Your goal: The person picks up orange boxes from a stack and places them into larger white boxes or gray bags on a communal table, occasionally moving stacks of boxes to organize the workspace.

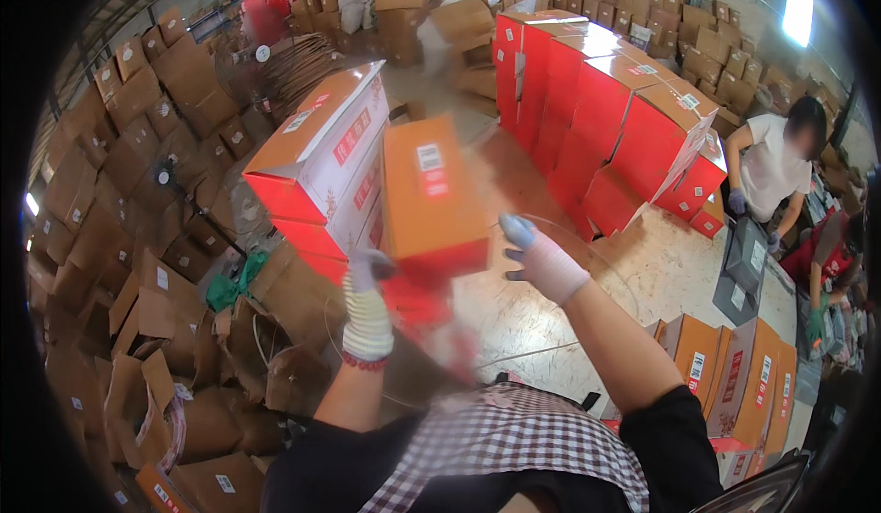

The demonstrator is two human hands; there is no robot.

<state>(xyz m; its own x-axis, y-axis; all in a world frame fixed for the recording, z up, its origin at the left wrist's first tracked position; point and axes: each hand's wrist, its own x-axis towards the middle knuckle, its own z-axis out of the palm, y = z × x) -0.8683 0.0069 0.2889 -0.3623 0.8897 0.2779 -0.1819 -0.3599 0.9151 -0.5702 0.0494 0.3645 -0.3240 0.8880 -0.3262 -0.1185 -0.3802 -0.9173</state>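
Two gloved hands are up in front of the person, with one orange and red box (429, 203) between them. The left hand (367, 302) wears a white knit glove. It is touching the lower left corner of the box, with its fingers curled against it. The box is blurry, so I cannot tell how tight the grip is. The right hand (541, 258) wears a glove with blue fingertips. Its fingers are spread wide open, and it sits just beside the lower right corner of the box. It may be just off the box; I cannot tell if it touches.

Just past the left hand, behind the box, is a stack of the same red and white boxes (326, 160). The top one is tilted. Farther to the left of that hand are heaps of brown cardboard boxes (119, 201). Beyond the right hand stands a long row of red boxes (606, 109), leaning on each other. Below the right hand, low down, more orange boxes (734, 375) stand in a line. Far off to the right, another person in a white shirt (771, 169) bends over a table.
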